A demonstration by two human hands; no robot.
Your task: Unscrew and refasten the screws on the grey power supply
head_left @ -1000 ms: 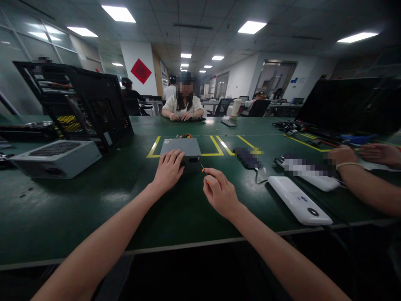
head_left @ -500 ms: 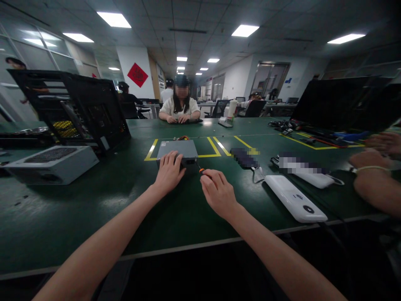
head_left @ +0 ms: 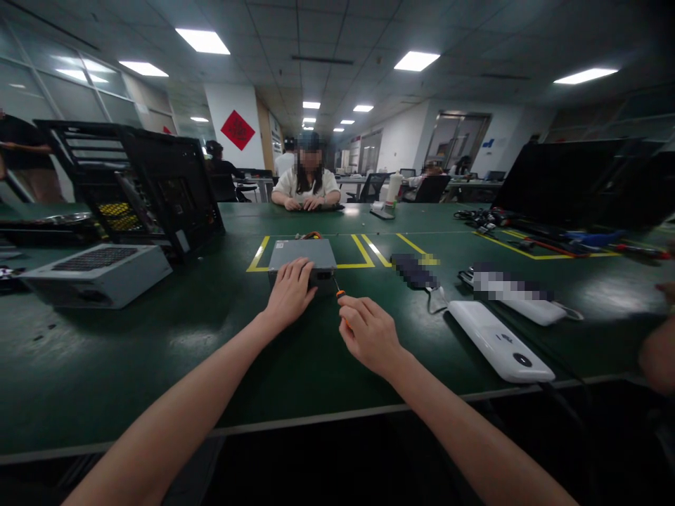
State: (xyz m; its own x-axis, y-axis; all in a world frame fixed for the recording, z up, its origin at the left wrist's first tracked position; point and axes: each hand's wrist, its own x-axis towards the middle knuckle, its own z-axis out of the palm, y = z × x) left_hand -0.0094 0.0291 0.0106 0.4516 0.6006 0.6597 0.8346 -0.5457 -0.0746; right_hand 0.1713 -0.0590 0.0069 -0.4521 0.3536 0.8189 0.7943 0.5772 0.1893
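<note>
A grey metal power supply box (head_left: 303, 254) lies on the green table (head_left: 158, 344), half inside a yellow-taped rectangle. My left hand (head_left: 290, 293) rests on its near edge, fingers flat and together, pressing it down. My right hand (head_left: 369, 333) is closed round a small screwdriver (head_left: 338, 289) with an orange handle; its thin shaft points up and left at the box's near right corner. Most of the handle is hidden in my fist.
A white box (head_left: 500, 340) and blurred items lie to the right. An open black computer case (head_left: 142, 183) and a grey unit (head_left: 95, 274) stand at left. A person sits across the table (head_left: 309, 179); another person's arm (head_left: 657, 351) shows at the right edge.
My hands have hardly moved; the screwdriver tip stays at the box's corner. The neighbour's arms at right have drawn back almost out of view.
</note>
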